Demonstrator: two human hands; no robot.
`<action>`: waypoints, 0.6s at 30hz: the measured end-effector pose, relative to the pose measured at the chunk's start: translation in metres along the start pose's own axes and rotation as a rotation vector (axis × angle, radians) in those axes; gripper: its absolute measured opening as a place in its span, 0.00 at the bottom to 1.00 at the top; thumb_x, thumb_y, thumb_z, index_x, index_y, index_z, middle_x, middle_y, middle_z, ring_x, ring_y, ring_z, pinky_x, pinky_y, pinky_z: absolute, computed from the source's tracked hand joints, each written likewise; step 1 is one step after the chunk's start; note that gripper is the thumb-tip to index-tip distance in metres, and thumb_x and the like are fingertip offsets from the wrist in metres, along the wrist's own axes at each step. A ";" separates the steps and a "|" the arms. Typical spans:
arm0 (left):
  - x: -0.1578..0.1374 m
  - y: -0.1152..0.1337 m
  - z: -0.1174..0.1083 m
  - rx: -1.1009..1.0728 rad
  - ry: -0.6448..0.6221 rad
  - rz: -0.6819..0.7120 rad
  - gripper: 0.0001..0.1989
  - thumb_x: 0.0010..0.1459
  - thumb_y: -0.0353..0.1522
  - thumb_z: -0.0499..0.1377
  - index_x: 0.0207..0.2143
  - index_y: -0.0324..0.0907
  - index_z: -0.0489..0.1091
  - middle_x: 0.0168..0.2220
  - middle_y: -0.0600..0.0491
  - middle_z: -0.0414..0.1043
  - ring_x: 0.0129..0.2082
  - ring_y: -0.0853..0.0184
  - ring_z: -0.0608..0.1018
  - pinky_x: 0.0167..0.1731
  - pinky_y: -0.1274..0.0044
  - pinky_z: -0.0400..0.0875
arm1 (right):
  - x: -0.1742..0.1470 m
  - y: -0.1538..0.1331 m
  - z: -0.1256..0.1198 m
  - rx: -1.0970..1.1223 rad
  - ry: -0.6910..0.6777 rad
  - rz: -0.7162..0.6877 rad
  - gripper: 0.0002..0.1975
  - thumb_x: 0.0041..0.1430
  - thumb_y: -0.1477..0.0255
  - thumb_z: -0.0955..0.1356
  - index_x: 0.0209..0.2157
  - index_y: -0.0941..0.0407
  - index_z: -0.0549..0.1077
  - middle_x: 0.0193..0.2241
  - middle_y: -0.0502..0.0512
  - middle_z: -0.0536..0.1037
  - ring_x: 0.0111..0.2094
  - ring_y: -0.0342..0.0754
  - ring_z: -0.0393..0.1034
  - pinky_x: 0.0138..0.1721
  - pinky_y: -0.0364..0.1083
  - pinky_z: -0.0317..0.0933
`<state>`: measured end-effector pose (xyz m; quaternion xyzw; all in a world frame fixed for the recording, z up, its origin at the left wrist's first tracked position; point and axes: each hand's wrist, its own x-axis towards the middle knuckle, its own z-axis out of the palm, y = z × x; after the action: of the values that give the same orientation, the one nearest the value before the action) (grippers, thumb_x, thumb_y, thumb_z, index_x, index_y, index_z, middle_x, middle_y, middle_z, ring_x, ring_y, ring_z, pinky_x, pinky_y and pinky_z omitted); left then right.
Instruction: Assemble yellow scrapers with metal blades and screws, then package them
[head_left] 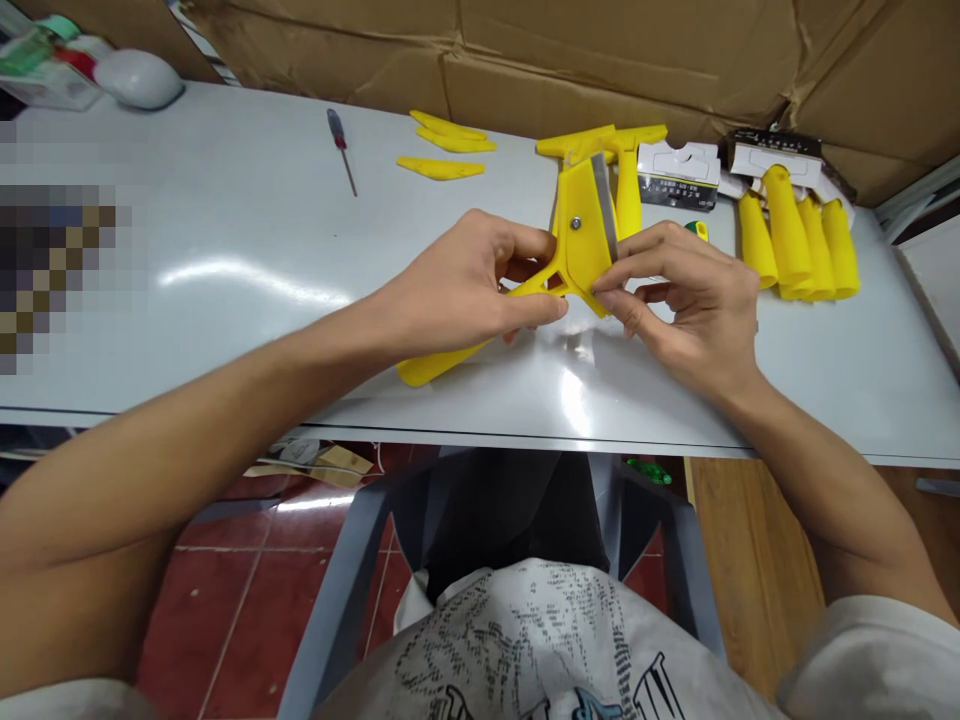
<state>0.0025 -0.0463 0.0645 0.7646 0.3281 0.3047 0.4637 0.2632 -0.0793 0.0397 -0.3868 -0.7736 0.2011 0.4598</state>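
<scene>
A yellow scraper [574, 245] is held just above the table, tilted, its head facing me. A screw sits in the middle of the head, and a grey metal blade [604, 205] runs along its right edge. My left hand [457, 280] is closed round the neck of the scraper, with the handle sticking out below toward the left. At the lower right corner of the head, my right hand [694, 310] pinches the scraper between thumb and fingertips near the blade's end. Behind the head, more yellow scraper parts [630, 190] lie on the table, partly hidden.
A screwdriver [341, 145] and several thin yellow pieces [440, 170] lie toward the back. Black-and-white boxes [679, 175] and several yellow hollow handles [791, 240] are at the right. Cardboard [585, 70] walls the white table's back. A white rounded object [141, 78] sits far left.
</scene>
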 end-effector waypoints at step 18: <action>-0.005 -0.008 0.000 0.136 0.038 0.078 0.12 0.73 0.45 0.72 0.41 0.47 0.83 0.39 0.51 0.85 0.39 0.61 0.83 0.35 0.72 0.77 | -0.004 0.008 0.005 0.106 -0.021 0.115 0.16 0.71 0.54 0.82 0.53 0.42 0.82 0.52 0.56 0.88 0.49 0.59 0.85 0.29 0.53 0.79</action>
<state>-0.0019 -0.0475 0.0567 0.8007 0.3267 0.3141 0.3919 0.2637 -0.0773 0.0293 -0.4039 -0.7431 0.2717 0.4592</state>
